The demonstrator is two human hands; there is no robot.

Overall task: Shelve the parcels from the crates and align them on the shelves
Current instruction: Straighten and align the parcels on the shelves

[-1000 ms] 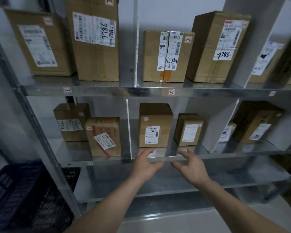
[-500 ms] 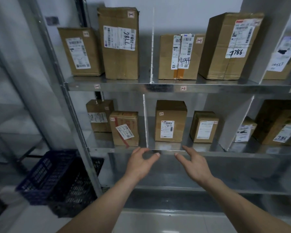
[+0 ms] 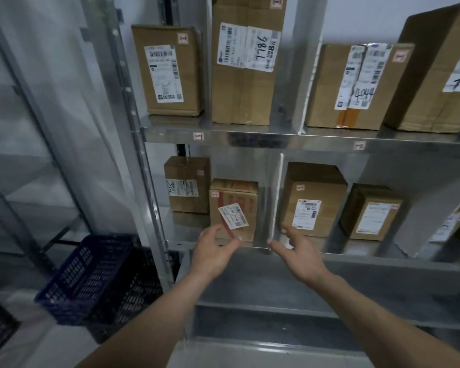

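Two bare hands reach toward a metal shelving unit, both empty. The left hand (image 3: 213, 251) is spread with fingers loosely apart, hovering in front of the lower edge of a small parcel with red tape (image 3: 234, 208); whether it touches is unclear. The right hand (image 3: 298, 253) is likewise wide, fingers extended, at the front lip of the middle shelf (image 3: 369, 254), near the white divider (image 3: 276, 200). Beyond the divider stand a taller parcel (image 3: 312, 199) and a smaller one (image 3: 371, 212), both upright with labels facing out. Behind and left of the red-taped parcel sits another box (image 3: 187, 184). On the upper shelf (image 3: 250, 136), four larger parcels stand in a row, including one marked "98LL" (image 3: 247, 62). To the lower left, a blue crate (image 3: 85, 277) sits on the floor beside a darker one (image 3: 133, 296).
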